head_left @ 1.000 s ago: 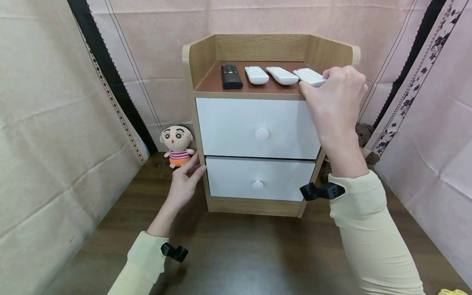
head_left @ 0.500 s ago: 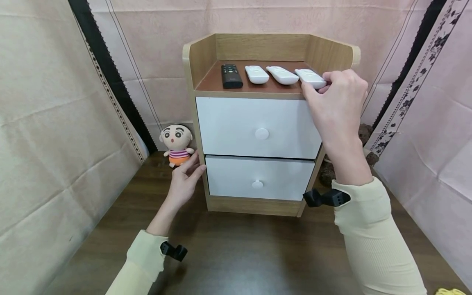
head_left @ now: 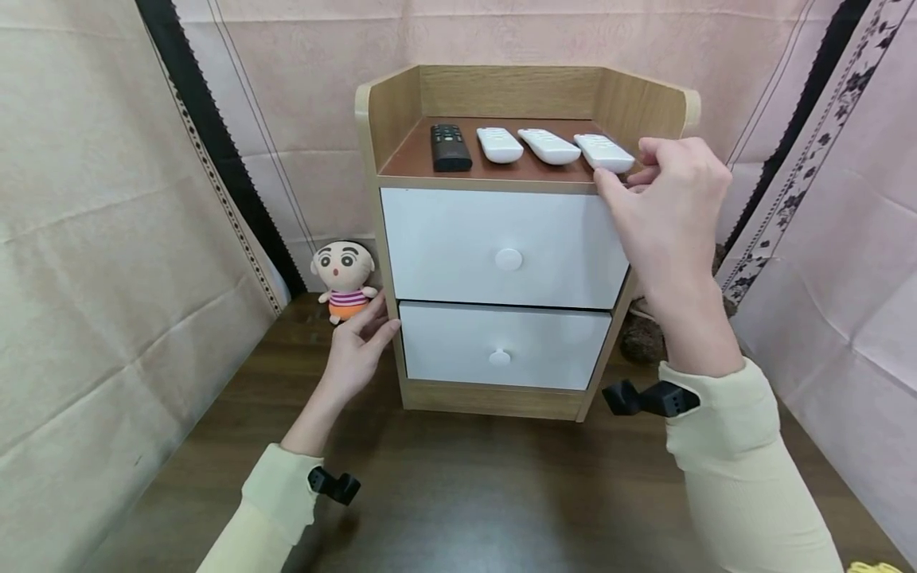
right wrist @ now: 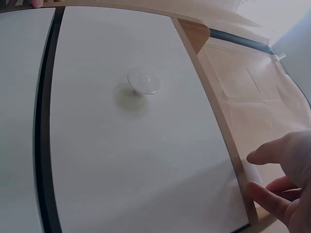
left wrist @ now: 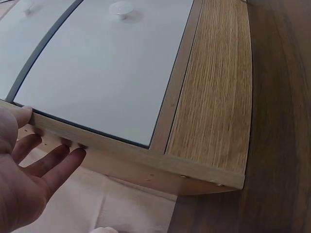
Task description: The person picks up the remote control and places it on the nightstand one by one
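Observation:
Four-sided contact is not seen; my left hand (head_left: 361,344) rests against the left side of a small wooden cabinet (head_left: 494,401), its fingertips on the side panel and the thumb at the front edge. On the cabinet's brown top lie a black remote control (head_left: 450,150) and several white remotes. My right hand (head_left: 669,207) is beside the rightmost white remote (head_left: 604,153), thumb near its front corner, the other fingers bent and apart from it. In the right wrist view, the white remote's end (right wrist: 251,173) shows between thumb and finger.
Two white drawers with round knobs, an upper drawer (head_left: 444,239) and a lower drawer (head_left: 451,350), are closed. A doll (head_left: 344,274) stands left of the cabinet. Something brown and fuzzy (head_left: 641,341) is partly hidden at its right. Pale cloth surrounds the dark wooden surface (head_left: 458,485).
The rightmost white remote has come down flat onto the top. My right hand has let go of it and drawn slightly right. The left hand stays put.

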Demonstrator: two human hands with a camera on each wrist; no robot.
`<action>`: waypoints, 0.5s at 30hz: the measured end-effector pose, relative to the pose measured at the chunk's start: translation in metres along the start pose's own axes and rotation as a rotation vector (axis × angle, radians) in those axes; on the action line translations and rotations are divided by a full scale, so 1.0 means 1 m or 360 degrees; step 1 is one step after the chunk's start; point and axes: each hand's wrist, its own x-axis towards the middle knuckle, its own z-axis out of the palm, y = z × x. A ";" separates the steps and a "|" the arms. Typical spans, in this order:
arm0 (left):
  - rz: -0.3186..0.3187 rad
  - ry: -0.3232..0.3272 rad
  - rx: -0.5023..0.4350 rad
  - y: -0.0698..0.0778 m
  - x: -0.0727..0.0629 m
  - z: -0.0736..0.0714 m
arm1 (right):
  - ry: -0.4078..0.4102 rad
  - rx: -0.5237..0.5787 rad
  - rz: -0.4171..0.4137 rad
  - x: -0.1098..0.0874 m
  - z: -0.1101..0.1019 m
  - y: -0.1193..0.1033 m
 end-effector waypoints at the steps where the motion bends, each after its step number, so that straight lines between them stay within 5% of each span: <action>1: 0.0006 -0.0009 0.0003 0.000 0.000 -0.001 | 0.0004 0.0002 0.0004 -0.003 -0.003 0.001; 8: 0.0110 -0.0052 0.0048 0.001 -0.001 -0.022 | 0.0099 0.0039 -0.0153 -0.020 -0.029 0.023; 15: 0.0198 -0.0078 0.0408 0.014 -0.003 -0.055 | 0.0182 -0.0049 -0.0418 -0.033 -0.041 0.065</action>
